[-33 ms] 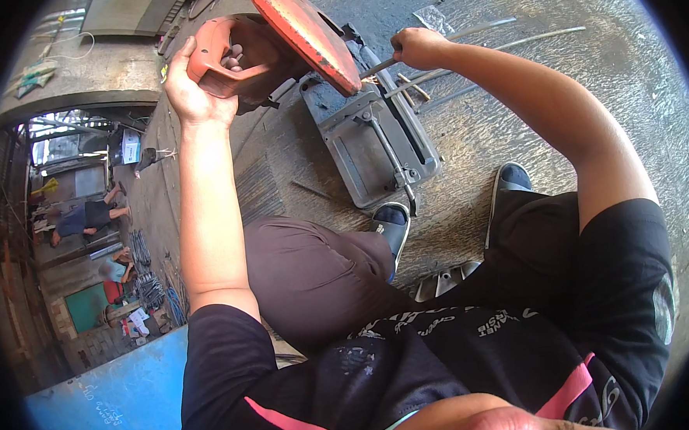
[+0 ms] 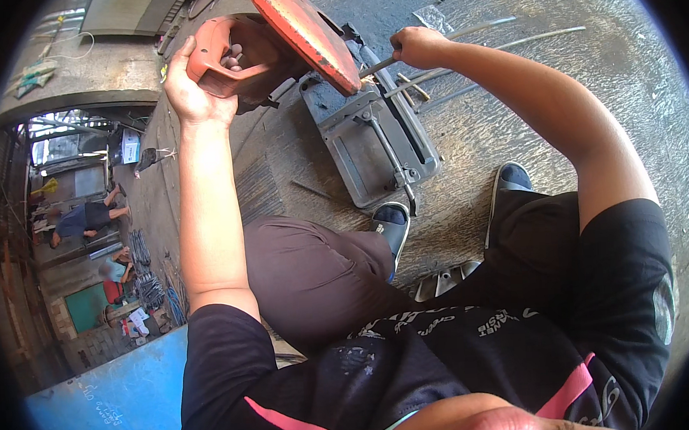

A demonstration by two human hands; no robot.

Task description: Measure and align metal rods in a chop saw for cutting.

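Note:
A chop saw stands on the floor before me, with an orange disc guard (image 2: 304, 38) and a grey metal base (image 2: 357, 156) with a clamp screw (image 2: 385, 147). My left hand (image 2: 198, 98) is wrapped around the saw's orange loop handle (image 2: 210, 51), fingertips showing inside the loop. Close to the guard's lower edge, my right hand (image 2: 420, 47) is closed on a thin metal rod (image 2: 378, 68). That rod runs toward the saw; the guard hides its far end and the cutting disc.
Several long metal rods (image 2: 542, 36) lie on the floor right of the saw. A clear plastic bag (image 2: 432, 20) is beyond my right hand. Two people (image 2: 88, 219) are far left, near bundled metal pieces (image 2: 150, 291). A blue sheet (image 2: 120, 390) is at lower left. My sandalled foot (image 2: 392, 224) is beside the base.

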